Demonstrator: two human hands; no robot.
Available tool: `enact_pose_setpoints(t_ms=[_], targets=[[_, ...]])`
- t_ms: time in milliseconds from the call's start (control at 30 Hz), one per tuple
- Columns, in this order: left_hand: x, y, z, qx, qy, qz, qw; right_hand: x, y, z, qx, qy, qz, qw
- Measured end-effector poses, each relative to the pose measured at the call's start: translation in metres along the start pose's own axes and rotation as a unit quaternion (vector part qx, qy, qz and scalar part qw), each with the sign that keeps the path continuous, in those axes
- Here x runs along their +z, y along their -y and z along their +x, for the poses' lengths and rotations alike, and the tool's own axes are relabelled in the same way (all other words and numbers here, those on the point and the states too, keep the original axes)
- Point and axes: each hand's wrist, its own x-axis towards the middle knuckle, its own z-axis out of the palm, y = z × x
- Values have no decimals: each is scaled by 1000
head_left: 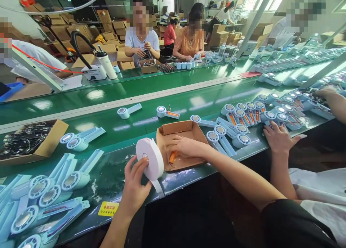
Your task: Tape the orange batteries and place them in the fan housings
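My left hand (137, 179) grips a roll of white tape (158, 161) standing on its edge, fingers at its core. A loose end of the tape hangs down at the bench edge. Inside a shallow cardboard box (186, 129), my right hand (183, 146) has its fingers bent around an orange battery (172, 157) with thin wires. The hand partly hides the battery. Just right of the box lie several light-blue fan bodies (220, 131) with round heads and long handles.
More blue fan bodies (75, 179) crowd the left bench. A carton of black parts (27, 140) sits behind them. Beyond runs a green conveyor (140, 129) carrying two fan pieces. At right, a co-worker's hand (281, 136) touches fans with orange batteries. People sit across the line.
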Motion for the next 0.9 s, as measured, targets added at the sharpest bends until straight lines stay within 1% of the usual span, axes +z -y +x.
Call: enact_pose_setpoints(t_ms=[33,67,133,167,233,267,333,400,467,500,533,600,667,733,800,867,900], targets=[[-1,0,0,0,5,2,1000,0,-2,-5,36,-44,56,997],[-2,0,-1,0,11,5,1000,-1,-3,-10,75,-90,122,986],[-4,-2,-2,5,25,16,1000,-4,-1,-22,137,-161,234,949],[-6,-3,-2,9,34,22,999,-6,3,-27,152,-178,269,934],[-10,-7,-1,18,47,31,998,-7,15,-37,152,-201,301,920],[-12,-10,0,23,49,33,998,-7,24,-41,150,-227,320,907],[-15,-16,2,28,49,32,998,-5,42,-47,143,-299,350,876],[-18,-22,4,33,49,31,998,-1,58,-51,135,-370,359,846],[-20,-27,6,36,56,27,997,3,69,-51,134,-420,358,823],[-20,-29,6,38,61,23,997,5,73,-51,136,-436,354,816],[-21,-31,7,41,67,20,997,6,75,-50,138,-445,346,814],[-21,-35,8,45,79,16,996,8,79,-48,140,-453,317,821],[-21,-37,10,47,86,19,995,11,83,-48,143,-449,291,833],[-21,-36,12,48,87,27,995,17,88,-49,145,-434,286,842],[-22,-34,15,53,82,41,994,23,91,-51,152,-411,308,844],[-23,-29,17,74,72,57,993,25,90,-54,178,-379,360,834],[-24,-25,17,95,69,67,991,23,88,-55,197,-353,388,828]])
